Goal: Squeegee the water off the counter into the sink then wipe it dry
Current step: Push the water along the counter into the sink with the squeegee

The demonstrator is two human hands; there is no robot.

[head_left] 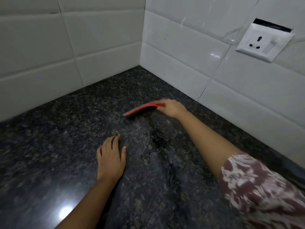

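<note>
Head view: right hand grips red squeegee on wet counter — left hand flat, empty.

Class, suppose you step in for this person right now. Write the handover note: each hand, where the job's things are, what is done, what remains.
Right hand: closed on the end of the red squeegee, blade down on the dark granite counter, near the tiled corner.
Left hand: flat on the counter, fingers spread, holding nothing.
Water: a film with puddle edges lies between the two hands, running toward the near edge.
Done: squeegee in hand and placed behind the water.
Left: pull the water to the sink, then wipe dry. Neither a sink nor a cloth is in view. Note the wall socket on the right wall.
</note>
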